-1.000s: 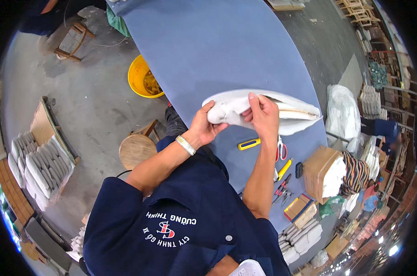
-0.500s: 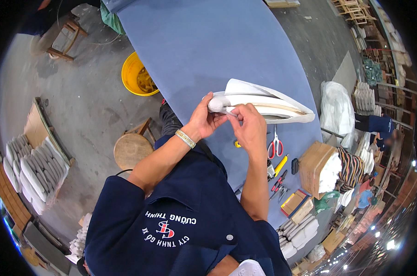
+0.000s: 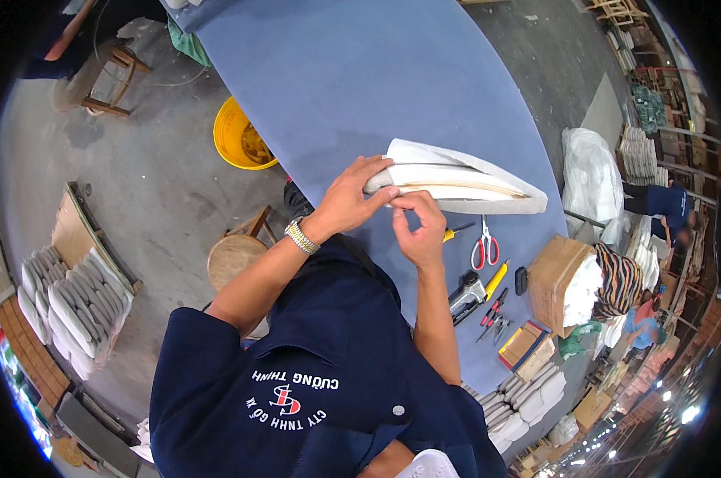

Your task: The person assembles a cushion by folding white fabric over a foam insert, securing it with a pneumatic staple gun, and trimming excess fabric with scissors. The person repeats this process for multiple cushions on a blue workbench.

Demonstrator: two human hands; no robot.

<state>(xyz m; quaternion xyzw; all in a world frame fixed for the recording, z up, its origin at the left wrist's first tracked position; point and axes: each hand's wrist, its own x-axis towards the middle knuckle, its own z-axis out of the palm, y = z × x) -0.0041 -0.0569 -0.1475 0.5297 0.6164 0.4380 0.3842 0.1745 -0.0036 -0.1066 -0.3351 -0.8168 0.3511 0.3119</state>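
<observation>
Meanwhile both hands' fingers (image 3: pixel 376 190) pinch the white cushion (image 3: pixel 456 182); the yellow bucket (image 3: pixel 231 137) holds scraps.

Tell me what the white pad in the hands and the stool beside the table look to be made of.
White pad: likely fabric over a stiffer board, matte, with layered edges showing; exact core unclear. Stool: wood, unpainted brown, round seat with visible grain.

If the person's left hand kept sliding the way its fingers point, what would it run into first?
The left hand already lies on the end of the white padded cushion, fingers pointing along it. Going on, it would likely just slide along the cushion; beyond that is bare blue table.
</observation>
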